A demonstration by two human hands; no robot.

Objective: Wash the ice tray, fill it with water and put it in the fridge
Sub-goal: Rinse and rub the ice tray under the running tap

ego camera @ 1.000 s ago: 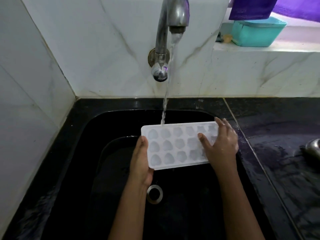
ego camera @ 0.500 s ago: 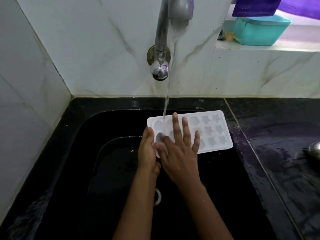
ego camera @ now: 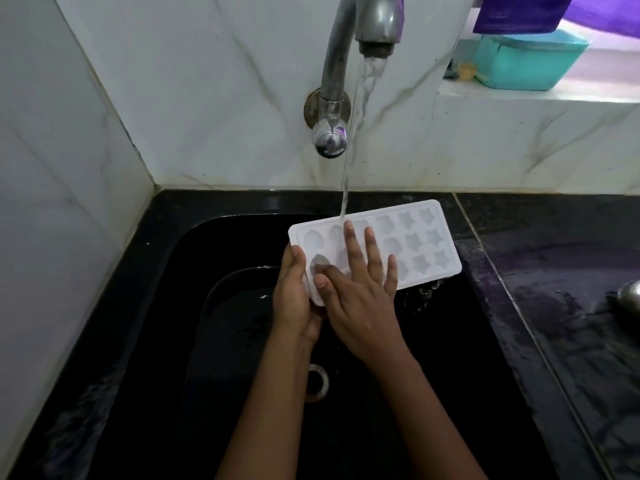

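1. The right hand [ego camera: 360,306] lies flat on top of the ice tray [ego camera: 420,244]. Its fingers [ego camera: 350,249] are straight and spread over the cells at the tray's left end, gripping nothing.
2. Just to its left, the left hand [ego camera: 294,299] grips the tray's short left end. The thumb is curled over the top edge. The fingers presumably wrap underneath, though the tray and the right hand hide them.
3. The white tray is held up in the air over the sink [ego camera: 194,258], its right end pointing away from both hands and slightly higher than the left. Star-shaped cells show at that far end and rounder ones near the hands.
4. A thin stream of water [ego camera: 344,192] meets the tray right at the tip of the right hand's longest finger, on the row farthest from the wrists.
5. The stream falls from a metal tap [ego camera: 341,57] mounted on the marble-tiled wall [ego camera: 207,98] above and beyond the hands.
6. Below the wrists, the round drain [ego camera: 317,381] sits in the black basin floor, which looks wet.
7. To the right of the right forearm runs a wet black counter [ego camera: 554,271], with a blurred metal object [ego camera: 630,296] at the picture's edge.
8. Far up and to the right of the hands, a teal tub [ego camera: 526,64] sits on a ledge under a purple cloth [ego camera: 519,12].
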